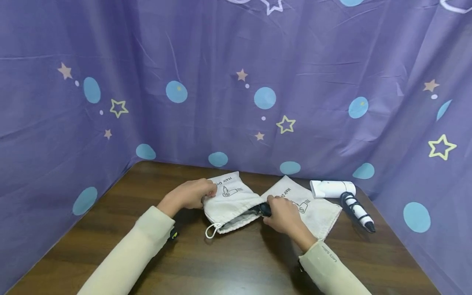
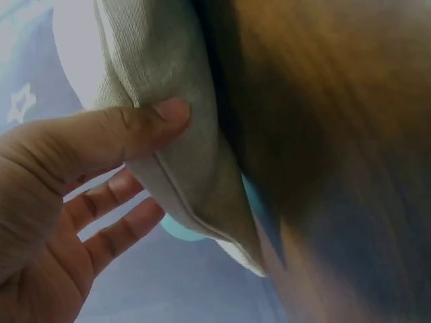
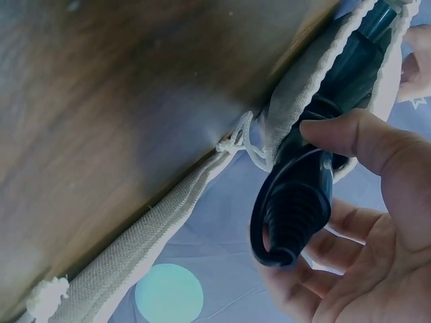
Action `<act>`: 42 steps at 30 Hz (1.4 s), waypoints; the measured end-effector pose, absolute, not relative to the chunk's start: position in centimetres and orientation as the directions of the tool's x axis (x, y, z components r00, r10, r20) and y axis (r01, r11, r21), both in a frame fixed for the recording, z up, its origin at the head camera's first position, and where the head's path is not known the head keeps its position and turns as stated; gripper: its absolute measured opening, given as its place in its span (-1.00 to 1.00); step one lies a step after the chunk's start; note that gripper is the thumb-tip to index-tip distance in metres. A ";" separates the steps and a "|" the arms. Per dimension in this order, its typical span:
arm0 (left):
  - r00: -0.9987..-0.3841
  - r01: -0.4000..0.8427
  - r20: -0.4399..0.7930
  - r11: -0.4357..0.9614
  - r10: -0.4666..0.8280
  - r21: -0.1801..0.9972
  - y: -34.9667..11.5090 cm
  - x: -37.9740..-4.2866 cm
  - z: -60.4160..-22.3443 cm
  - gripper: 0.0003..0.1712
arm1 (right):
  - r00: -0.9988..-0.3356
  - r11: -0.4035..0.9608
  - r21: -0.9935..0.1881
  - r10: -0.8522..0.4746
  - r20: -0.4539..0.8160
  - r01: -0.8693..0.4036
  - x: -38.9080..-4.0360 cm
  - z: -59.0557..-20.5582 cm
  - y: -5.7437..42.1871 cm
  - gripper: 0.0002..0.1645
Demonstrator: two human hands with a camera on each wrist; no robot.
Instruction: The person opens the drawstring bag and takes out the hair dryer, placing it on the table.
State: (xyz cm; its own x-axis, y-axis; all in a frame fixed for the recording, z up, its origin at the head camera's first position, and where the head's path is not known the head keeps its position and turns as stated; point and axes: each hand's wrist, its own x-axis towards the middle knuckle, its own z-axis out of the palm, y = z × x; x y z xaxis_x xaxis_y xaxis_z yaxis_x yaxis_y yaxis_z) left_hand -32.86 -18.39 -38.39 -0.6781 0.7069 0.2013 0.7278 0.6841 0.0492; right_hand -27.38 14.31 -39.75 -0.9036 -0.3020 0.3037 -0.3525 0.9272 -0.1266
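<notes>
A white drawstring bag, printed with a hair dryer drawing, lies with its mouth parted towards the near side. My left hand pinches the bag's left edge, thumb on one face and fingers behind the cloth in the left wrist view. From the mouth sticks the handle end of a black hair dryer, with a ribbed cord sleeve and a hanging loop. My right hand grips that end, its thumb on the handle near the bag's rim. The dryer's front part is hidden inside the cloth.
A second white printed bag lies flat to the right, partly behind my right hand. Beyond it, near the back right corner, rests a white hair dryer with black cord wound round its handle. Purple curtains enclose the brown table.
</notes>
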 end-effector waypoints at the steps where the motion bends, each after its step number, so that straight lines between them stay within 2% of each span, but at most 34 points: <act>1: -0.661 0.742 0.202 0.669 0.723 0.035 -18.3 -32.5 -38.3 -0.52 | -0.905 0.927 -0.133 -0.299 0.303 -0.350 -27.4 -39.7 14.4 -0.58; 6: -0.625 0.773 0.185 0.634 0.758 0.016 -18.1 -31.4 -38.1 -0.59 | -0.888 0.917 -0.143 -0.309 0.340 -0.374 -27.6 -39.7 14.3 -0.61; 16: -0.602 0.796 0.193 0.600 0.774 0.076 -18.3 -31.5 -38.6 -0.62 | -0.848 0.919 -0.111 -0.295 0.440 -0.378 -27.5 -40.6 12.7 -0.53; 26: -0.584 0.809 0.220 0.582 0.781 0.083 -20.0 -32.3 -39.0 -0.61 | -0.831 0.904 -0.065 -0.358 0.427 -0.422 -27.3 -41.1 13.4 -0.56; 39: -0.597 0.802 0.191 0.579 0.779 0.148 -21.0 -32.4 -39.4 -0.60 | -0.780 0.871 -0.036 -0.419 0.464 -0.489 -26.8 -41.2 14.1 -0.56; 42: -0.618 0.786 0.158 0.598 0.770 0.157 -20.8 -32.1 -39.2 -0.58 | -0.771 0.871 -0.025 -0.421 0.478 -0.491 -26.7 -41.3 14.1 -0.55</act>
State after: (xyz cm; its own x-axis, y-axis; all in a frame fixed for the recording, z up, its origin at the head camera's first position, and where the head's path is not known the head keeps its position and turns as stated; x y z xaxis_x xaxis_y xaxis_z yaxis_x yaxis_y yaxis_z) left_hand -32.08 -20.79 -39.20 -0.6176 0.7705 0.1581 0.7861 0.5979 0.1567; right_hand -26.66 14.12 -41.27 -0.7710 -0.4211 0.4777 -0.4912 0.8707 -0.0253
